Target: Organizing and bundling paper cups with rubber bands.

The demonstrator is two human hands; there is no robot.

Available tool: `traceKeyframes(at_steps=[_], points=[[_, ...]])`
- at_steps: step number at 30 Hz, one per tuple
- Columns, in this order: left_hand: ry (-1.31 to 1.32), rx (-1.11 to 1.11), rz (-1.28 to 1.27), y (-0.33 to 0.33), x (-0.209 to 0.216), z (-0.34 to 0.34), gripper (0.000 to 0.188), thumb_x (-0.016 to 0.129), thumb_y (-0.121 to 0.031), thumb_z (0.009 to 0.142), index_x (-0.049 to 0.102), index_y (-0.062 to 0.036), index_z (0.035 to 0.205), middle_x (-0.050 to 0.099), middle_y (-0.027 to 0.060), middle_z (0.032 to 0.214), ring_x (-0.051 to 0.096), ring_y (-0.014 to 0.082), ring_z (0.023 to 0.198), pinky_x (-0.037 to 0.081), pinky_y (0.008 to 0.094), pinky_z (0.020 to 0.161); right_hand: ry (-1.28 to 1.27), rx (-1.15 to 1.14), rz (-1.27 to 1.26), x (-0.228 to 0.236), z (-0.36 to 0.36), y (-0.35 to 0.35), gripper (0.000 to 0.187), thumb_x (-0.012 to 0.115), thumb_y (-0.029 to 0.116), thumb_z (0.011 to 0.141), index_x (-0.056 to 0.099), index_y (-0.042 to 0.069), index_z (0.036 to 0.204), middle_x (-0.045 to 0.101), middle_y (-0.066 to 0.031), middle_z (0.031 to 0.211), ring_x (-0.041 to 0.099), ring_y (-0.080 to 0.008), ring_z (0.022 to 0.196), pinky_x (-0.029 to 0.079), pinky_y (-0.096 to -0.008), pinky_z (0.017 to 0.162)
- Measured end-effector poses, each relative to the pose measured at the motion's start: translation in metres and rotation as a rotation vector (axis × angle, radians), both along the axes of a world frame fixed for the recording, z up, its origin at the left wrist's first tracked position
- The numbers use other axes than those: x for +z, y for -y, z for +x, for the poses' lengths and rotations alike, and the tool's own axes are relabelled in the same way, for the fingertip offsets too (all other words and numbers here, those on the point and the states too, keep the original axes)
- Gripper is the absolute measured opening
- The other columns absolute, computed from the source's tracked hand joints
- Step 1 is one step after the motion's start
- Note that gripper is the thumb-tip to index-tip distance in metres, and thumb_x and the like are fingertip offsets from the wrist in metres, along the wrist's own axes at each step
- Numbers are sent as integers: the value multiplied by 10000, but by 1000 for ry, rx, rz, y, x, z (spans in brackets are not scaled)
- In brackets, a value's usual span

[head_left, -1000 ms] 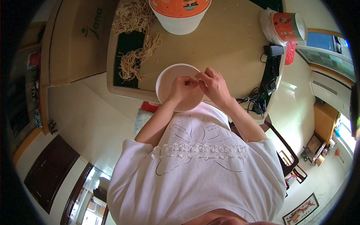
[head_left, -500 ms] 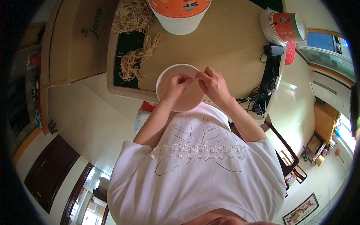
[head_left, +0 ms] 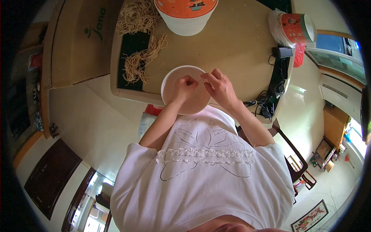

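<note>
Head view shows the left hand (head_left: pixel 184 89) curled and the right hand (head_left: pixel 221 86) with thumb and finger nearly pinched, both over the white bowl (head_left: pixel 167 92), but I cannot tell what, if anything, they hold. The bowl seems to poke past the near edge of the table (head_left: pixel 228 50), so a bump could tip it. Strings (head_left: pixel 138 63) lie left, a tub (head_left: pixel 185 25) stands ahead, and wires (head_left: pixel 262 101) on the right could snag a sliding bowl.
</note>
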State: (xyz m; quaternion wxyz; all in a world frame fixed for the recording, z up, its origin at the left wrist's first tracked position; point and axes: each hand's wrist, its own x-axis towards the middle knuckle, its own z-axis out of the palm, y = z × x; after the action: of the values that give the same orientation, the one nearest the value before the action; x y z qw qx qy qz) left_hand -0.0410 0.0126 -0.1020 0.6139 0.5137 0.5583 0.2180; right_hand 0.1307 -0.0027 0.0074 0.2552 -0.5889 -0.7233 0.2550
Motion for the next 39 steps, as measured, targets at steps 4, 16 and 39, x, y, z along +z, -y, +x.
traceKeyframes(at_steps=[4, 16, 39], points=[[273, 107, 13, 1, 28, 15, 96, 582, -30, 789, 598, -25, 884, 639, 55, 764, 614, 128, 685, 499, 258, 620, -90, 3, -16, 1, 2, 0, 269, 609, 24, 732, 600, 93, 992, 517, -115, 826, 554, -304, 761, 478, -387, 662], [355, 133, -137, -10, 62, 17, 109, 527, -100, 880, 602, -44, 936, 578, -27, 735, 461, 27, 600, 367, 182, 527, -207, -52, -126, 0, -1, 5, 261, 572, 36, 765, 590, 77, 1022, 545, -147, 869, 576, -332, 743, 495, -390, 649], [301, 81, 64, -5, 53, 13, 105, 606, -85, 844, 663, -7, 887, 647, 7, 768, 567, 54, 698, 456, 204, 640, -133, -77, -125, 2, -2, 3, 122, 571, 68, 798, 563, 77, 919, 566, -127, 880, 593, -329, 747, 499, -400, 620]])
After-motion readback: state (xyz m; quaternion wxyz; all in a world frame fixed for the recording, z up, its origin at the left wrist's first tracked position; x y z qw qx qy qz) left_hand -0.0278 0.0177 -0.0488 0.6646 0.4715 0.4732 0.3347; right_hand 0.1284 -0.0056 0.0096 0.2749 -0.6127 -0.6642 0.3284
